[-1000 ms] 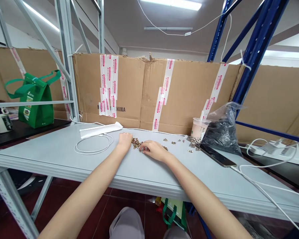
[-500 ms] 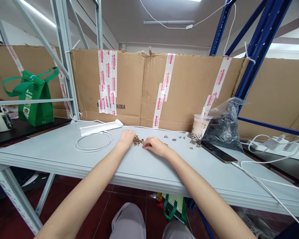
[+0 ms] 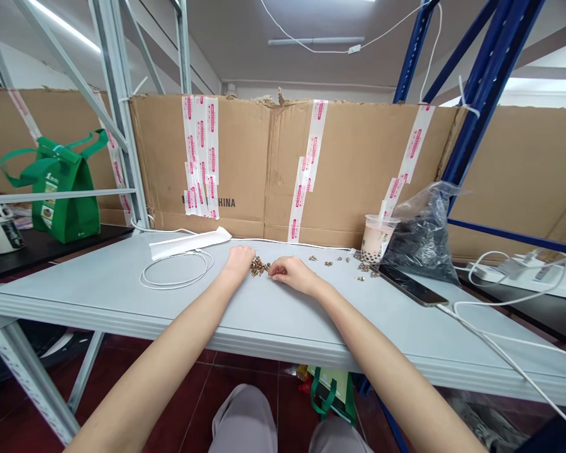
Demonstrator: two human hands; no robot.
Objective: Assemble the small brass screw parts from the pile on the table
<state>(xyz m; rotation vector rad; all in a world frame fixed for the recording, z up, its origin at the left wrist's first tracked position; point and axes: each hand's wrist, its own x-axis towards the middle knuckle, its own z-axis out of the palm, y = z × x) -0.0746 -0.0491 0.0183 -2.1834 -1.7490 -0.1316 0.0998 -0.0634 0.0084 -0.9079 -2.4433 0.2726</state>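
- Brass-coloured small parts (image 3: 259, 267) sit in 1 heap mid-way along the grey shelf top (image 3: 283, 321), between the 2 hands.
- Left hand (image 3: 239, 259): loosely curled, knuckles up, touching the heap's left edge. Can't tell if anything is held inside.
- Right hand (image 3: 290, 274): fingertips drawn together at the heap's right edge. Too small to tell if a piece is pinched.
- Loose strays (image 3: 342, 260) lie scattered to the right, toward the drink cup (image 3: 376, 238).
- Black plastic bag (image 3: 422, 236) is just beside the cup, with a phone (image 3: 408, 286) flat in front of it.
- White cable coil (image 3: 174, 274) lies left of the hands, and a green bag (image 3: 66, 189) stands on the next bench.
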